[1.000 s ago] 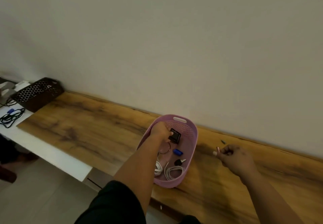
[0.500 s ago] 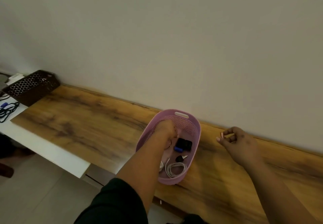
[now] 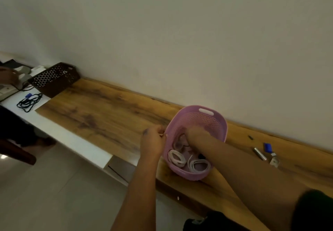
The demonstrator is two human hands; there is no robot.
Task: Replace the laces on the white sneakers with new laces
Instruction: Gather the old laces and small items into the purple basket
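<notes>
A pink plastic basket [image 3: 207,120] stands on the wooden tabletop [image 3: 108,111] near the wall. Two coils of white lace [image 3: 177,156] [image 3: 199,165] lie in its near end, with a thin dark loop and small dark items beside them. My right hand [image 3: 194,134] reaches down into the basket; it is blurred and its fingers are not clear. My left hand [image 3: 153,139] sits at the basket's left rim with curled fingers against the edge. No sneakers are in view.
Right of the basket lie a blue item [image 3: 268,147], a silver cylinder [image 3: 260,154] and a small metallic piece [image 3: 273,160]. Far left are a dark brown perforated basket [image 3: 54,79], a black cable [image 3: 29,101] on a white table [image 3: 72,140], and another person's hand [image 3: 7,76].
My left hand has come out of the basket to its left rim. My right hand has moved from the tabletop into the basket. Small items now lie on the table at right.
</notes>
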